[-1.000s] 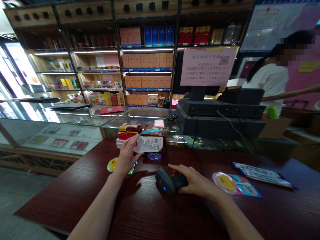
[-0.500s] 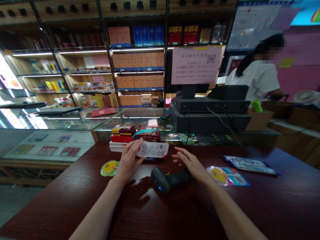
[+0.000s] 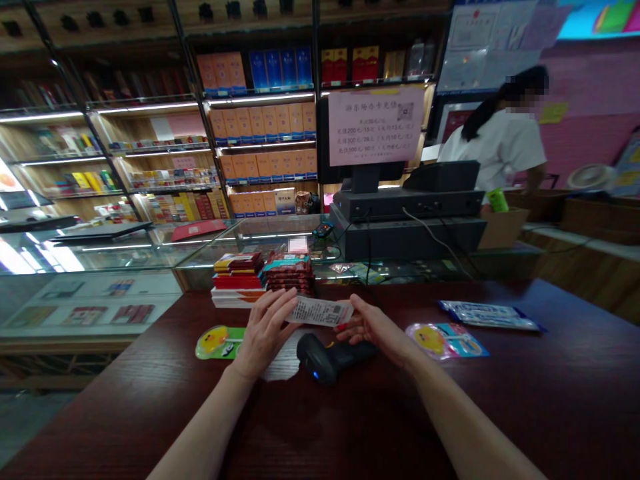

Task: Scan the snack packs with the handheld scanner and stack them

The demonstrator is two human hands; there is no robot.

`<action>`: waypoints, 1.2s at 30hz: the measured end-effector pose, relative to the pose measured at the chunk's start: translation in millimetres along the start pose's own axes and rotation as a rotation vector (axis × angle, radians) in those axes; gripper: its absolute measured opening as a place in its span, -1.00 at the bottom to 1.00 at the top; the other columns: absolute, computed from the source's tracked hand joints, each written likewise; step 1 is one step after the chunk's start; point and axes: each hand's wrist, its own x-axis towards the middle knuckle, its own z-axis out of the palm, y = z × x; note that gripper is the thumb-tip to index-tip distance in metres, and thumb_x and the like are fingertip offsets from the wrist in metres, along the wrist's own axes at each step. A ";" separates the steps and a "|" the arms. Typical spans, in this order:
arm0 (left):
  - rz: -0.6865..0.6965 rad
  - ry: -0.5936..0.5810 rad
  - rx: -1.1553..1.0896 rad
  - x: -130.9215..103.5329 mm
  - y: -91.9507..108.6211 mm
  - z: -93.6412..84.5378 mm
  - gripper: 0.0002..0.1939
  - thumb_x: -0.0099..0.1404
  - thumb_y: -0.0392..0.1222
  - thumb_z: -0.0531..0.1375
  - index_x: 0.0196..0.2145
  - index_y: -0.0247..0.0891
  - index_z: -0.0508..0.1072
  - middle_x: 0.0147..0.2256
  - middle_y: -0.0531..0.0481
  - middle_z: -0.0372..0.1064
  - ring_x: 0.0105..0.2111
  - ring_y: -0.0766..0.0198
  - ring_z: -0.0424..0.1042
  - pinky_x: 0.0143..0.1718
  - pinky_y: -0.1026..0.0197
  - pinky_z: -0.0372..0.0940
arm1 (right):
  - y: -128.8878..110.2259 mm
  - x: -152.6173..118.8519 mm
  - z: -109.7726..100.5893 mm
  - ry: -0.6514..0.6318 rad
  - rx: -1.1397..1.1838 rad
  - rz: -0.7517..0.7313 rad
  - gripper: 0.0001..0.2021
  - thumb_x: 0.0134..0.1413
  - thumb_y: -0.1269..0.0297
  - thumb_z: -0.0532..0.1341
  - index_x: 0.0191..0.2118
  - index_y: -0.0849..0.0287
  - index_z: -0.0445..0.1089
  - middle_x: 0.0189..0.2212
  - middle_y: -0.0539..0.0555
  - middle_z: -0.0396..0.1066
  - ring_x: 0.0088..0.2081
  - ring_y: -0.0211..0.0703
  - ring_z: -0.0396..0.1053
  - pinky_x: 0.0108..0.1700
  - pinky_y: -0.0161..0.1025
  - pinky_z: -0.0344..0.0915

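My left hand [image 3: 267, 327] grips the left end of a flat package [image 3: 320, 311] with a white back, small print and a barcode. On its right end my right hand [image 3: 367, 323] has closed, thumb on top and fingers beneath. The package is held above the table, print side facing me. Below it lies a black barcode scanner [image 3: 325, 360] with a blue light. A lollipop pack with a yellow duck face [image 3: 213, 342] is left of my left hand. Another duck lollipop pack [image 3: 445, 341] lies right of my right wrist.
Red and white boxes [image 3: 239, 280] and brown packets [image 3: 289, 270] are stacked behind my hands. A long blue-and-white packet [image 3: 490, 315] lies at right. Beyond stands a cash register [image 3: 407, 207]; a person [image 3: 500, 140] is behind it. Beside the scanner is a pale patch, paper or glare.
My right hand has moved in to take the package's right end; before, it was apart from it. The package has shifted slightly right and down. A pale patch now shows left of the scanner.
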 end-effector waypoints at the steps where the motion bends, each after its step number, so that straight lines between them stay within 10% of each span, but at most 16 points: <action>1: 0.007 -0.001 0.000 0.2 0.9 0.4 -0.23 0.26 -0.30 0.33 0.32 -0.15 0.08 0.15 -0.18 0.39 0.21 0.07 0.30 0.22 -0.12 0.28 | -0.6 -1.3 -0.1 -0.020 -0.002 0.004 -0.53 0.36 -0.07 0.01 0.09 0.21 0.35 -0.37 0.15 0.58 -0.41 -0.19 0.56 -0.44 -0.39 0.32; 19: -0.048 -0.136 -0.043 6.1 6.1 0.8 -0.29 0.35 -0.28 0.22 0.36 -0.16 0.02 0.28 -0.21 0.23 0.32 0.06 0.15 0.32 -0.15 0.10 | -5.4 -4.1 -1.6 0.047 0.024 -0.036 -0.68 0.28 0.03 0.18 -0.01 0.15 0.35 -0.38 0.09 0.58 -0.42 -0.25 0.53 -0.43 -0.41 0.33; 36: -0.670 -0.058 -0.514 1.0 5.4 7.4 -0.54 0.41 -0.15 0.13 0.23 -0.14 0.22 0.22 -0.14 0.32 0.30 0.12 0.20 0.32 -0.07 0.07 | 1.3 6.1 -3.4 0.198 -0.130 -0.443 -0.40 -0.11 -0.04 0.42 0.03 0.13 0.32 -0.26 0.09 0.57 -0.17 -0.05 0.52 -0.05 -0.10 0.39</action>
